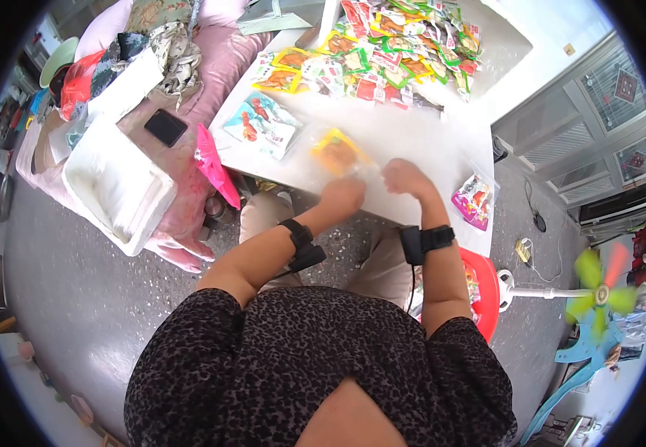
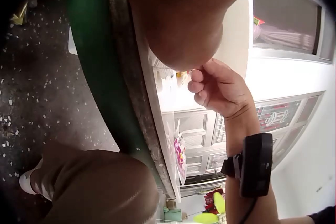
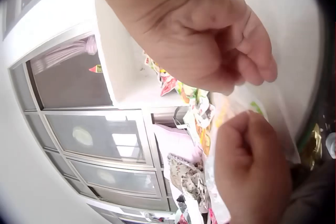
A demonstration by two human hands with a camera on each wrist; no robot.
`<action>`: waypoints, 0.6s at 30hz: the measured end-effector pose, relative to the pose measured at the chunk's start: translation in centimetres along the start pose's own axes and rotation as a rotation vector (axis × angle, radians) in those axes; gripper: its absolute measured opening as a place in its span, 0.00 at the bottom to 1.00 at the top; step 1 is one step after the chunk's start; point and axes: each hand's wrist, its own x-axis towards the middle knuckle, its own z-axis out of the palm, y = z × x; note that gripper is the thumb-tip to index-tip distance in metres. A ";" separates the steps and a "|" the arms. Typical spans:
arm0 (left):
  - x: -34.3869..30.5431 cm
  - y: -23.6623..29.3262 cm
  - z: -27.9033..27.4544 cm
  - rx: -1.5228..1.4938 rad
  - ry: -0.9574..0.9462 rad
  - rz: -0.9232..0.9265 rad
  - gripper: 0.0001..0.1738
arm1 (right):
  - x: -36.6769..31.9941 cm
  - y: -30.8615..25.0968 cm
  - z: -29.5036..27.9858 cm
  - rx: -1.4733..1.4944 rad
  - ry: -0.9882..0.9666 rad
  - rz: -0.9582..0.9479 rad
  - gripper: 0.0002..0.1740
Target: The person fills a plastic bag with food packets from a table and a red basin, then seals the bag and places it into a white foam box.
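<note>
On the white table in the head view lies a yellow packet [image 1: 335, 153] within a clear bag [image 3: 281, 124]. The left hand [image 1: 344, 195] pinches the near edge of this bag, its fingers curled in the right wrist view. To its right is the right hand [image 1: 405, 179], its fingers curled and fingertips together at the bag's edge; the plastic between them is mostly hidden. Left of the yellow packet rests a blue-and-white bag [image 1: 262, 125]. The left wrist view shows the right hand [image 2: 223, 88] just past the left hand [image 2: 184, 19].
Many small colourful packets [image 1: 397, 52] are heaped at the table's far side. A pink bag [image 1: 473, 200] lies near the right edge. A red basin [image 1: 487, 290] and a fan [image 1: 602, 294] stand at the right; a white foam box [image 1: 118, 186] and phone [image 1: 165, 127] are at the left.
</note>
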 end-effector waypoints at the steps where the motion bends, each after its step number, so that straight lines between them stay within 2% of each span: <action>1: 0.0 -0.3 0.1 -0.013 0.014 0.011 0.04 | 1.2 -0.7 -0.8 -0.082 0.022 -0.050 0.10; 5: 0.2 -0.4 -0.1 -0.052 0.090 0.057 0.04 | 6.6 -6.2 -0.2 -0.221 0.094 -0.301 0.12; 11: -0.1 -1.0 0.4 -0.123 0.276 0.168 0.05 | 19.5 -11.0 6.7 -0.390 0.231 -0.611 0.19; 16: 0.2 -1.3 1.2 -0.230 0.244 0.155 0.07 | 25.6 -14.3 10.8 -0.659 0.395 -0.651 0.25; 17: 0.0 -1.6 1.6 -0.156 0.162 0.136 0.10 | 26.9 -14.3 11.3 -0.717 0.441 -0.674 0.26; 18: 0.1 -1.4 1.3 -0.222 0.230 0.132 0.11 | 27.2 -14.5 11.6 -0.763 0.434 -0.628 0.26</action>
